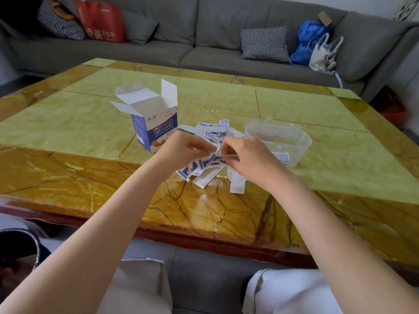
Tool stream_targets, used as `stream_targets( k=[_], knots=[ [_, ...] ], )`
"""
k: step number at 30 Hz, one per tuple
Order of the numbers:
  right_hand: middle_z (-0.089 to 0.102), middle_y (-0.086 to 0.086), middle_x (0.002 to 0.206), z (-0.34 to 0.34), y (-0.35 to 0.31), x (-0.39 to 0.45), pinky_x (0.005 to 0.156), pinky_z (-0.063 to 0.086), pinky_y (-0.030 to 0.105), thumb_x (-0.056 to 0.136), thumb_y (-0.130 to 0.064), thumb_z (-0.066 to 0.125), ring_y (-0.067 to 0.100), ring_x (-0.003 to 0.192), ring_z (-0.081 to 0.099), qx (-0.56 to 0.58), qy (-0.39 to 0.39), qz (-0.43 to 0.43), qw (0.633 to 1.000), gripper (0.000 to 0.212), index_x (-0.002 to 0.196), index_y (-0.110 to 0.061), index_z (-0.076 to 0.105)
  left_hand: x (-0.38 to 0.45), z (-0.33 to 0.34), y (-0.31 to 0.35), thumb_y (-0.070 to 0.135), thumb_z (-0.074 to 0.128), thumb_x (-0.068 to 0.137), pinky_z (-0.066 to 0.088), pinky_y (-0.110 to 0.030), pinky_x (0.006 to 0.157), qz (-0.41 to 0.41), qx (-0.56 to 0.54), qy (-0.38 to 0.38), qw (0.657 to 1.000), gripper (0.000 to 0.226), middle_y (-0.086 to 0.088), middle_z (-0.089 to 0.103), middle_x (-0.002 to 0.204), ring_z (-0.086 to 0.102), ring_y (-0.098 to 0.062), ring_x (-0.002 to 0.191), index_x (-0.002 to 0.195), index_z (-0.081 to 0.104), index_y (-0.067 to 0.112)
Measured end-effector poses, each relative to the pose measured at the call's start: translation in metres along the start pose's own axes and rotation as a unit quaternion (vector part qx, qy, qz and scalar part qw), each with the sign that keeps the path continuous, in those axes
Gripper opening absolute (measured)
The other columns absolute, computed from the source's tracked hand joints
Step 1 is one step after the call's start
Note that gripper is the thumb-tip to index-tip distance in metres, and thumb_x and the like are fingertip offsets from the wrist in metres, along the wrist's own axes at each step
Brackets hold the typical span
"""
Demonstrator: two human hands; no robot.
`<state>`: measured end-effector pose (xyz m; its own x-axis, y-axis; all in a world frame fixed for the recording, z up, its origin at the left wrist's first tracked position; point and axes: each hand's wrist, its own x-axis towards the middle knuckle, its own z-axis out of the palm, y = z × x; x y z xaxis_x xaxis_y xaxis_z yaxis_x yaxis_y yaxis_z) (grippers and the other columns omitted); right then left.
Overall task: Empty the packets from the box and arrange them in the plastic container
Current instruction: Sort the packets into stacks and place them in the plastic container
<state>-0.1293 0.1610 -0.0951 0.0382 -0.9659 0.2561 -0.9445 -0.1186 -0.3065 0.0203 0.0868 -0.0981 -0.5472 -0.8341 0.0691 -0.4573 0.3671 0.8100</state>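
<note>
1. We hold a fanned bunch of packets (205, 165) between both hands, just above the table (74, 123); they are thin, flat paper strips, white with blue print, and some hang with their plain white backs toward us
2. Our left hand (183, 148) pinches the bunch from the left with curled fingers, and our right hand (247, 155) grips its right end, thumb and fingers closed on the paper; the two hands nearly meet over the strips
3. More loose packets (213, 130) lie in a flat, untidy heap on the table just beyond our hands, partly hidden by our knuckles
4. The box (155, 123) stands upright to the left of the heap, a small cardboard carton with its white flaps open; its blue and white front reads "CHUANGKOUTIE" under larger Chinese characters
5. The plastic container (292, 141) sits to the right of the heap, clear, round-cornered and shallow; one packet (281, 156) seems to lie inside by its near wall, though the clear plastic blurs this
6. The table is glossy, with a marbled yellow-green centre and a veined amber border
7. Behind it runs a grey fabric sofa (204, 23) with a houndstooth cushion (265, 45), a blue bag (308, 41), a pale handbag (324, 54) and a red shopping bag (101, 20) with white Chinese writing
</note>
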Motion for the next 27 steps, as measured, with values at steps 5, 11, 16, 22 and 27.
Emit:
stream_targets(
  k=[5,11,16,22,27],
  knots=[
    [0.063,0.003,0.097,-0.005,0.006,0.002,0.065,0.038,0.022,0.09,-0.002,0.052,0.02,0.085,0.058,0.098,0.066,0.072,0.99,0.031,0.118,-0.013,0.06,0.002,-0.013,-0.005,-0.004,0.05,0.088,0.052,-0.029,0.081,-0.118,-0.336,0.091,0.93,0.027,-0.007,0.066,0.09,0.059,-0.023,0.087,0.084,0.067,0.017],
    [0.055,0.012,0.107,0.001,0.0,0.003,0.086,0.038,0.025,0.088,-0.001,0.055,0.023,0.105,0.049,0.064,0.065,-0.022,0.996,0.017,0.098,-0.002,0.068,0.002,-0.001,0.002,0.001,0.055,0.085,0.052,-0.029,0.078,-0.071,-0.185,0.099,0.975,0.023,-0.001,0.068,0.084,0.06,-0.016,0.077,0.091,0.069,0.018],
    [0.055,0.01,0.12,0.007,0.001,0.003,0.081,0.044,0.029,0.086,-0.001,0.058,0.023,0.103,0.055,0.032,0.048,-0.052,0.997,0.016,0.1,-0.001,0.067,-0.002,0.011,0.015,0.016,0.069,0.081,0.051,-0.022,0.074,0.0,-0.079,0.039,0.996,0.038,0.001,0.07,0.088,0.066,-0.011,0.08,0.116,0.058,0.021],
    [0.069,0.006,0.084,-0.001,0.009,0.0,0.067,0.047,0.028,0.082,-0.001,0.063,0.021,0.075,0.062,0.055,0.139,-0.011,0.989,0.009,0.088,-0.005,0.069,-0.002,0.004,0.011,0.027,0.054,0.092,0.05,-0.031,0.09,-0.066,-0.109,-0.048,0.991,0.032,0.001,0.068,0.104,0.063,-0.014,0.095,0.123,0.054,0.017],
    [0.064,0.0,0.081,-0.004,0.01,-0.002,0.06,0.041,0.012,0.083,-0.003,0.063,0.013,0.071,0.056,0.153,0.209,0.045,0.965,0.008,0.091,-0.003,0.064,-0.009,-0.009,0.001,0.022,0.058,0.089,0.055,-0.023,0.082,-0.079,-0.113,-0.155,0.978,0.013,0.003,0.069,0.099,0.067,-0.013,0.092,0.101,0.063,0.025]
  ],
)
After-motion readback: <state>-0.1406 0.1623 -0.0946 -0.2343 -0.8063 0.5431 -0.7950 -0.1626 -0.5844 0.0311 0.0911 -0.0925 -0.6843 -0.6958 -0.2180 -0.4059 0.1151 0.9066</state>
